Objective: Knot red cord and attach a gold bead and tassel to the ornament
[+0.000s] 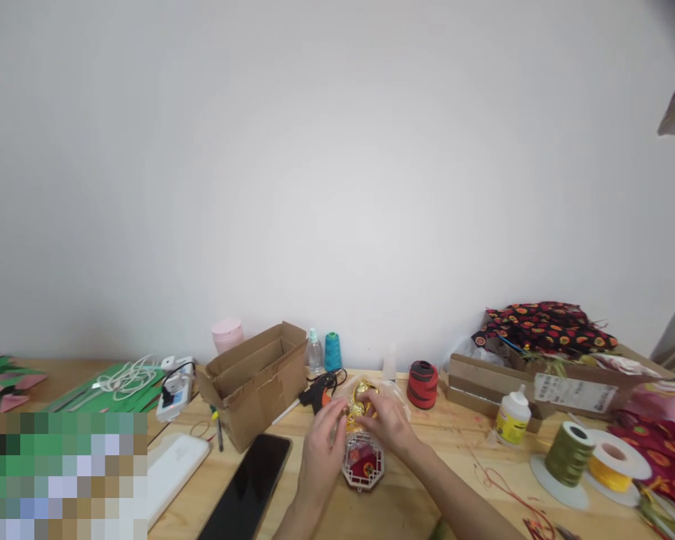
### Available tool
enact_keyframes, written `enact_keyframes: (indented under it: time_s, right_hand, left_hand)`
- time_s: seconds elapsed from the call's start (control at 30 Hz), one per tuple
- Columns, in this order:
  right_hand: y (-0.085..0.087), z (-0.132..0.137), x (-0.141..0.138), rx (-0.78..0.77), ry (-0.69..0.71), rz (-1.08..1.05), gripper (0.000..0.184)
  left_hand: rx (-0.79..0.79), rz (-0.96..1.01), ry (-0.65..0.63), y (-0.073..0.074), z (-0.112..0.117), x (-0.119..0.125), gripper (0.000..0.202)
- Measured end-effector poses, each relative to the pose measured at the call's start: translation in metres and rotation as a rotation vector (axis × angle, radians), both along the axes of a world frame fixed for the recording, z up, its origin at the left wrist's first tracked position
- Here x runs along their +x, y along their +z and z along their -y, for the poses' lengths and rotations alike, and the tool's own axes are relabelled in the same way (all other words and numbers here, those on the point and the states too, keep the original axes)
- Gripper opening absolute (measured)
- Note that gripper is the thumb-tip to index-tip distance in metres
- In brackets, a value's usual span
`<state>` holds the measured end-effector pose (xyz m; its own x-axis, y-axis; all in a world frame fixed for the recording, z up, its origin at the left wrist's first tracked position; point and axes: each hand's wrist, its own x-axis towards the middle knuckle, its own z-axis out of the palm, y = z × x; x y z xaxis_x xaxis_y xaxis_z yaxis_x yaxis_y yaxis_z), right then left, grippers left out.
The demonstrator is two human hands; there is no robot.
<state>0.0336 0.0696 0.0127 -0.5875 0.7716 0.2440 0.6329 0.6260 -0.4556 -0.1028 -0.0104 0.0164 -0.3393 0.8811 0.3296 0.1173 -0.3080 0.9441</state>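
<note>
Both of my hands meet over a small heap of shiny gold ornaments (362, 393) on the wooden table (405, 495). My left hand (322, 444) has its fingers curled and pinching at the gold pieces from the left. My right hand (389, 421) is closed over them from the right. Just below the hands lies a white octagonal frame with a red centre (363, 463). A black glue gun (317, 391) lies just behind my left hand.
An open cardboard box (254, 381) stands left of the hands, with a dark phone (248, 487) and a white power bank (173, 466) in front. A red ribbon spool (422, 384), glue bottle (512, 414), green and yellow thread spools (568, 453) and a box of patterned fabric (545, 352) are at right.
</note>
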Motion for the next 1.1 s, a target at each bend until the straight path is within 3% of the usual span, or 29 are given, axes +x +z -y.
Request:
enact_keyframes:
  time_s: [0.13, 0.23, 0.47, 0.7, 0.9, 1.0, 1.1]
  right_hand:
    - [0.01, 0.0, 0.003, 0.042, 0.011, -0.041, 0.025]
    - [0.023, 0.004, 0.001, 0.097, 0.063, -0.037, 0.023]
    - [0.041, 0.018, -0.004, 0.142, 0.207, 0.043, 0.016]
    - [0.026, -0.002, 0.0, 0.116, 0.049, -0.032, 0.027]
    - [0.0, -0.012, -0.009, 0.08, 0.012, -0.042, 0.026]
    - [-0.001, -0.009, -0.009, 0.071, 0.02, -0.074, 0.03]
    - [0.006, -0.002, -0.009, 0.061, 0.002, -0.134, 0.028]
  left_hand:
    - [-0.111, 0.41, -0.005, 0.004, -0.015, 0.011, 0.018]
    - [-0.212, 0.691, -0.077, 0.002, -0.028, 0.018, 0.02]
    - [-0.295, 1.108, -0.244, -0.008, -0.03, 0.026, 0.036]
    - [-0.284, 1.238, -0.236, -0.015, -0.027, 0.019, 0.026]
    - [-0.191, 1.22, -0.094, -0.022, -0.03, 0.008, 0.041]
    - [-0.159, 1.202, -0.059, -0.026, -0.032, 0.006, 0.035]
    - [-0.161, 1.189, -0.109, -0.026, -0.031, 0.006, 0.026]
